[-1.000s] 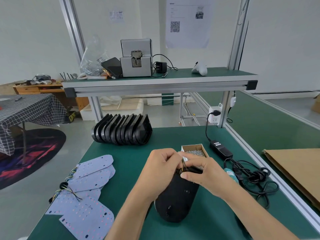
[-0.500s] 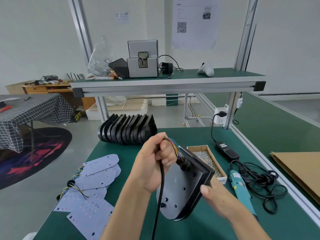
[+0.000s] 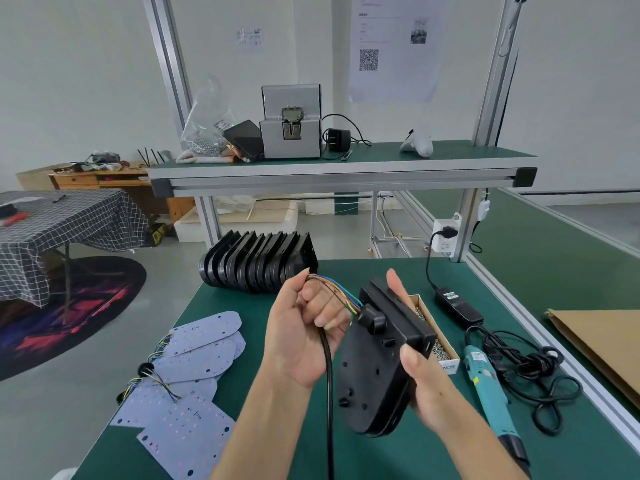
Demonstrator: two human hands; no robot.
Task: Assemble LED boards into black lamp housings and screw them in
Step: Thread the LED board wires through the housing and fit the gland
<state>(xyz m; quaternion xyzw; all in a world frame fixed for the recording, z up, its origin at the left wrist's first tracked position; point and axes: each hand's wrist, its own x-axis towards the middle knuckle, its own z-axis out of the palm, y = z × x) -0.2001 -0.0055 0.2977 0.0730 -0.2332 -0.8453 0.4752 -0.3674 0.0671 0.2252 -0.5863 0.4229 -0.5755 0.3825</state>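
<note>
My right hand [image 3: 424,382] holds a black lamp housing [image 3: 375,368] tilted above the table, its back facing me, thumb on its right edge. My left hand [image 3: 304,334] grips the black cable [image 3: 328,393] and its coloured wires [image 3: 337,292], which run into the grommet at the housing's top. Several LED boards [image 3: 194,375] with wire bundles lie on the green mat to the left. A row of black housings [image 3: 258,261] stands at the back of the table. The small box of screws [image 3: 438,344] is behind the held housing. A teal electric screwdriver [image 3: 488,389] lies at the right.
A black power adapter [image 3: 457,306] and coiled cord [image 3: 530,368] sit to the right. Brown cardboard [image 3: 602,341] lies beyond the aluminium rail. An overhead shelf [image 3: 339,174] carries a grey screw feeder [image 3: 291,123]. The green table [image 3: 221,299] drops off at its left edge.
The housing has been lifted off the table and tilted up. My left hand has pulled the cable and coloured wires out leftward through the housing's grommet.
</note>
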